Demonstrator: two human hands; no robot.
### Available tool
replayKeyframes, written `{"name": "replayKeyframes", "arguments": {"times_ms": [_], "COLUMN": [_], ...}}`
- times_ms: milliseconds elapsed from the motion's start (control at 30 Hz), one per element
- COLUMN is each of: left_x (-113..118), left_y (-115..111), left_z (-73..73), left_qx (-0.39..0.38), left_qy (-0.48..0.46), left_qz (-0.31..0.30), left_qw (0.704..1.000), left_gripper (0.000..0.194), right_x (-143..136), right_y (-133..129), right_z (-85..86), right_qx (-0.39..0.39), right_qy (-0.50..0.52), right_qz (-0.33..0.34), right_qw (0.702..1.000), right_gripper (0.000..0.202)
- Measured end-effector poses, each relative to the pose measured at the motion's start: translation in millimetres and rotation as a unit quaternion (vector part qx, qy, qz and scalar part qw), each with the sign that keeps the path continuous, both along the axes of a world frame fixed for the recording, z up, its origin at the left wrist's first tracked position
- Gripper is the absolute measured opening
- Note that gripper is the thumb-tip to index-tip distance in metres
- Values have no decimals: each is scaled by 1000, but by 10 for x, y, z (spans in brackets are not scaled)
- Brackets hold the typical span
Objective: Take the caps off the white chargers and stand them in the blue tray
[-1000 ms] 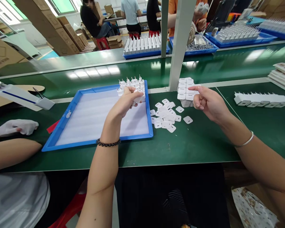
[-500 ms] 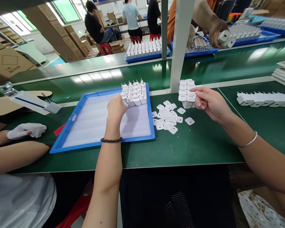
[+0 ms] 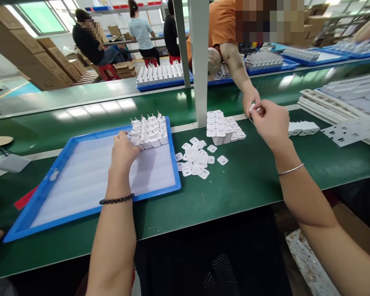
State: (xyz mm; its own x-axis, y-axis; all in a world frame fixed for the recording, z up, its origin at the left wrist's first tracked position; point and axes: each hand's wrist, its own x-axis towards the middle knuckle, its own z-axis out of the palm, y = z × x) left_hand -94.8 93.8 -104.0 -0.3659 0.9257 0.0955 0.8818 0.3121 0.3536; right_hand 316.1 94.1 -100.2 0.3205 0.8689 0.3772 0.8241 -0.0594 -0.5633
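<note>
My left hand (image 3: pixel 125 150) is closed at the front left corner of a block of white plug adapters (image 3: pixel 151 130), its fingers against them. These stand prongs up in the back right corner of a blue-rimmed tray (image 3: pixel 178 164). My right hand (image 3: pixel 271 121) is raised over the bench, fingers pinched on a small white piece, touching or nearly touching another person's hand (image 3: pixel 250 96). Between my hands lie loose white square plates (image 3: pixel 195 158) in a heap, with stacked white pieces (image 3: pixel 216 125) behind them.
A metal post (image 3: pixel 200 61) rises behind the tray. More adapters (image 3: pixel 304 128) stand in a row to the right, near stacked white strips (image 3: pixel 320 107). A red object (image 3: pixel 25 198) lies left of the tray. Across the bench a person in orange leans in.
The view has swung right. My right hand has moved away from the stacked pieces to meet the other person's hand, which has reached across. My left hand remains by the adapters.
</note>
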Motion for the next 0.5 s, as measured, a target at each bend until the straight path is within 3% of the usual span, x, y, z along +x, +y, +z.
{"name": "replayKeyframes", "arguments": {"times_ms": [33, 100, 200, 300, 400, 500], "left_x": [29, 95, 211, 337, 460, 594], "left_y": [-38, -117, -199, -223, -227, -257], "left_z": [44, 129, 213, 223, 178, 106], "left_qx": [-2, 15, 73, 131, 165, 198], "left_qy": [7, 36, 75, 88, 92, 95], "left_qz": [-7, -12, -12, -32, -70, -152], "left_qw": [1000, 999, 994, 987, 980, 964], "left_gripper": [71, 66, 47, 34, 27, 25], "right_x": [148, 430, 702, 773, 795, 819], "right_y": [26, 82, 190, 293, 318, 243], "right_z": [20, 17, -97, -249, -313, -245], "right_qx": [-51, -132, -213, -233, -210, -154], "right_qy": [-49, -59, -31, -11, 15, 74], "right_qz": [-70, -134, -157, -150, -90, 104], "right_qw": [995, 980, 964, 961, 973, 980], "right_gripper": [16, 12, 16, 29, 40, 50]}}
